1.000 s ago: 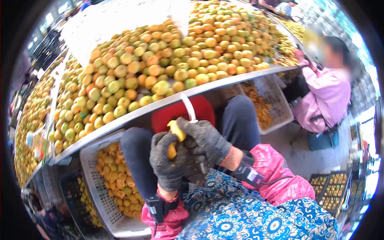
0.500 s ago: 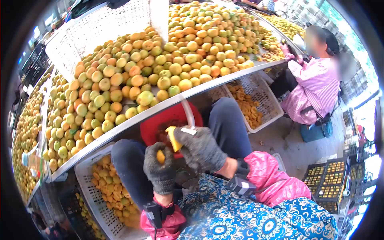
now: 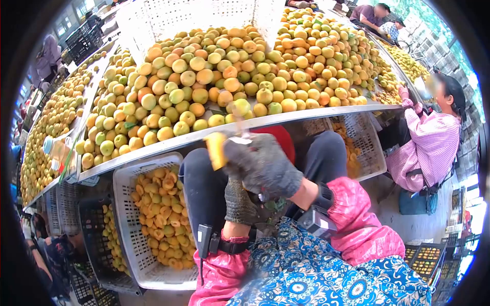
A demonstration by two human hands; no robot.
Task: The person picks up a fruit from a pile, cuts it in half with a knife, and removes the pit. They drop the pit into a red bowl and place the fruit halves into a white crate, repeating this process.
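Observation:
My right hand (image 3: 265,166), in a dark grey knit glove, is closed on a knife whose thin pale blade (image 3: 238,115) points up, smeared by motion. At the tips of its fingers is a yellow piece (image 3: 216,151). My left hand (image 3: 239,204), gloved alike, sits close below and behind the right one, its fingers largely hidden. Both are over my lap, just in front of the metal table edge (image 3: 178,138). Behind the right hand, part of a red basin (image 3: 279,138) shows between my knees.
Heaped apricots (image 3: 204,76) cover the table, with a white crate (image 3: 204,18) on top. By my left leg stands a white crate (image 3: 122,204) of apricot halves (image 3: 166,214). Another crate (image 3: 368,148) is at my right knee. A person in pink (image 3: 426,137) sits to the right.
The view has shifted, so the table and crates appear further right. My left hand has come in under the right, and the apricot piece seen in it is out of sight. The basin is more covered.

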